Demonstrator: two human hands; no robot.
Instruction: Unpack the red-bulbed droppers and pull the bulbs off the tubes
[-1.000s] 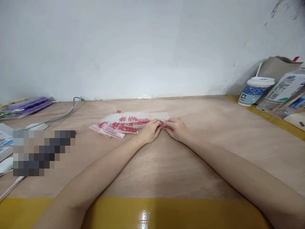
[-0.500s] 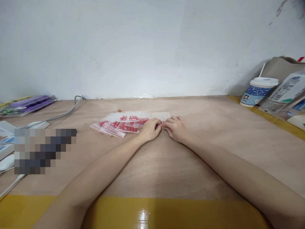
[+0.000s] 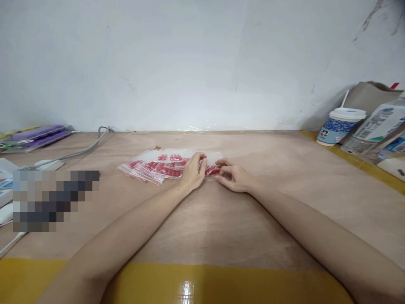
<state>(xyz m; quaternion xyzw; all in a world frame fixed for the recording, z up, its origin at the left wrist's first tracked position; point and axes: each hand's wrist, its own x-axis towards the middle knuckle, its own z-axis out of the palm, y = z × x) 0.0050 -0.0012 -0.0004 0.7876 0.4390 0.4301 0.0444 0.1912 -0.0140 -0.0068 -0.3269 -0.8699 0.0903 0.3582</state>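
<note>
A small clear zip bag [image 3: 216,157] with red pieces [image 3: 215,171] in it lies between my hands on the wooden table. My left hand [image 3: 193,172] is closed at the bag's left side, fingers curled and thumb close to them; its fingertips are partly hidden. On the right, my right hand [image 3: 236,177] has its fingers apart, their tips by the red pieces. Left of my left hand, several more zip bags [image 3: 142,169] lie in an overlapping pile. They hold similar red pieces, too small to name.
A paper cup [image 3: 340,126] with a lid and straw stands at the far right, beside a clear plastic bottle [image 3: 376,124]. Purple packets [image 3: 44,136] lie at the back left, near a grey cable [image 3: 85,150]. Yellow tape [image 3: 152,283] lines the table's front edge. A white wall rises behind.
My hands were together, pinching at the bag. Now they are slightly further apart, the right fingers have spread, and more of the red pieces shows between them.
</note>
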